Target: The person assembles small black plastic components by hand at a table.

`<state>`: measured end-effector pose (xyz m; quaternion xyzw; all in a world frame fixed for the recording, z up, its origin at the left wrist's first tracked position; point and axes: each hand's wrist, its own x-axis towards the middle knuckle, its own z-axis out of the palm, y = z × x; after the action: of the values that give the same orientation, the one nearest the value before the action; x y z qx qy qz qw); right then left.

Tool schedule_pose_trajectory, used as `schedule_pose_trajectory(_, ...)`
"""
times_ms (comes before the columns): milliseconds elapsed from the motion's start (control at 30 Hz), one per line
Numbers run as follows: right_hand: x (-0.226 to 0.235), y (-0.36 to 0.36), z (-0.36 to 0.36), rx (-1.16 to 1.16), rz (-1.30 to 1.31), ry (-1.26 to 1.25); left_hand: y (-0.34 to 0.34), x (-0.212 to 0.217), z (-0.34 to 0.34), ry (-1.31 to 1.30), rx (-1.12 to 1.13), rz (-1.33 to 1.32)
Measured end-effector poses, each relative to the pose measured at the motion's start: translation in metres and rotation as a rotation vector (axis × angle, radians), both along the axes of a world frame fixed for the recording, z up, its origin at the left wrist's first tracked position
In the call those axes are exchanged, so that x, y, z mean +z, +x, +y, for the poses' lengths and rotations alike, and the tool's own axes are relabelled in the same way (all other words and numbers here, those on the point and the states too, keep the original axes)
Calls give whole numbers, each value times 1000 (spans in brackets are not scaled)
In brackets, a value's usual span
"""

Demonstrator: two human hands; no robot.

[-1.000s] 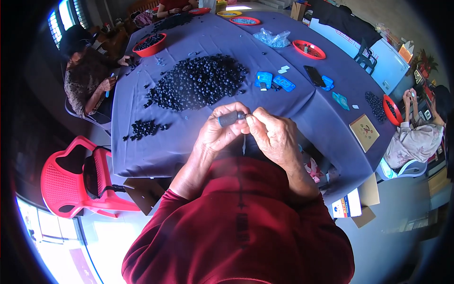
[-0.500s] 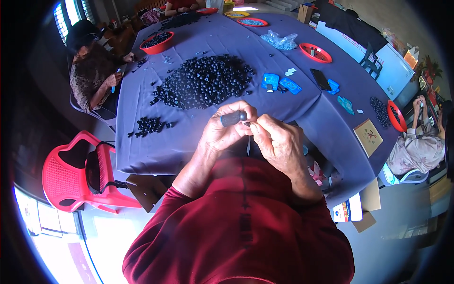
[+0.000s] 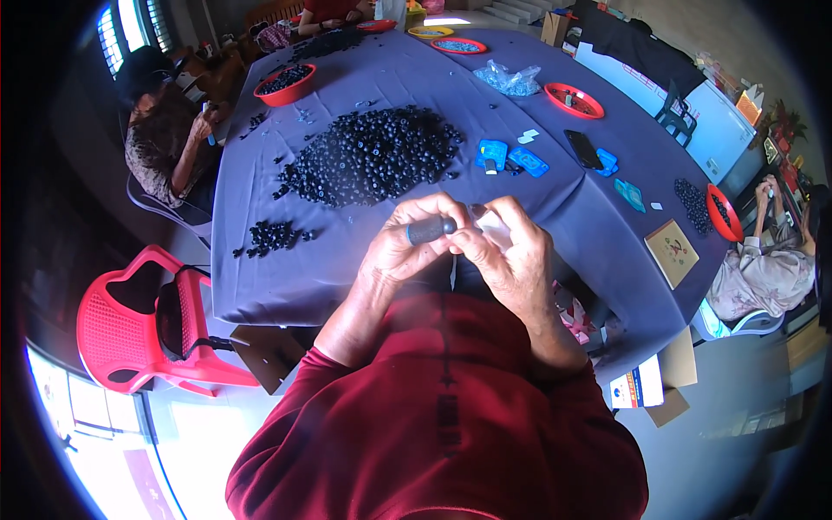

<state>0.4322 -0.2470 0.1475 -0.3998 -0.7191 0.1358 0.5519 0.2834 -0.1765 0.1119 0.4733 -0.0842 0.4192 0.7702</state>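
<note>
Both my hands are close together in front of my chest, at the table's near edge. My left hand (image 3: 400,238) is curled closed. A short dark grey cylinder (image 3: 429,229) with a rounded end lies at its thumb; whether it is a sleeve over the thumb or a held piece, I cannot tell. My right hand (image 3: 513,251) is closed, its fingertips meeting the left's. A small dark piece (image 3: 477,211) shows blurred between the fingers, with something pale (image 3: 495,229) beside it. Beyond them lies a large heap of small black round parts (image 3: 373,156).
A smaller black pile (image 3: 270,236) sits at left on the dark-clothed table (image 3: 286,286). Red bowls (image 3: 299,92), blue packets (image 3: 527,161), a phone (image 3: 584,149) and a wooden board (image 3: 671,253) stand about. A pink chair (image 3: 121,321) is at left. Other people work around the table.
My right hand's fingers have shifted and opened away from its palm, showing something pale there. My left hand has barely moved. The person at left has raised a hand.
</note>
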Motion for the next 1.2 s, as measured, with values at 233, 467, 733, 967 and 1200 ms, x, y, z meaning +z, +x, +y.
schedule_pose_trajectory(233,-10,6,10,85,74,-78,-1,-3,3,20,-37,-9)
schedule_pose_trajectory(467,10,2,-3,135,137,-19,4,-2,1,-36,-109,-65)
schedule_pose_trajectory(733,6,0,-3,140,124,22,1,-2,1,-17,-135,-101)
schedule_pose_trajectory(967,-1,3,1,146,220,-172,-23,3,13,334,472,545)
schedule_pose_trajectory(1200,-6,-4,13,75,55,-113,-141,-90,55,1069,1611,1455)
